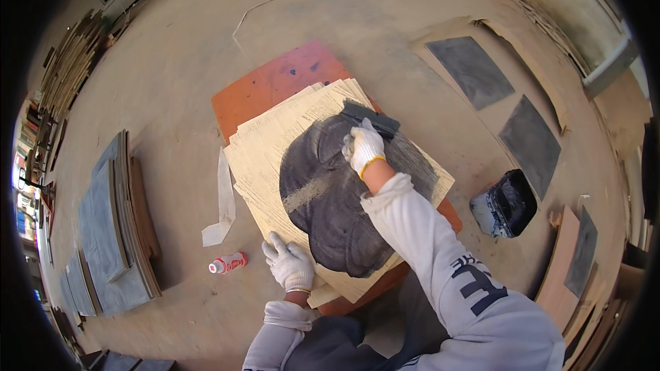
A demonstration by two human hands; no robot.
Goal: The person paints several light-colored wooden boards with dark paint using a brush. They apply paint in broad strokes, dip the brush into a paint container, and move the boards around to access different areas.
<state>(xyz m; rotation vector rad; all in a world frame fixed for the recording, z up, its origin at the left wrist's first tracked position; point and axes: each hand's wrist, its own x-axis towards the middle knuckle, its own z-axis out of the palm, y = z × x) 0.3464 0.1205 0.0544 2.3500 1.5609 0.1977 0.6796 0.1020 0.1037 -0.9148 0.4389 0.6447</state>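
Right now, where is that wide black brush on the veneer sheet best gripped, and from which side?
Grip the brush along its back edge, coming from the near side as the right hand does: the wide head lies flat, working edge pointing away across the top sheet.

Right hand [363, 145]: gripped a wide brush [371, 118] at frame centre.
Left hand [291, 264]: pressed the veneer sheets [265, 158], lower centre.
Bucket [507, 204]: right, probably black paint.
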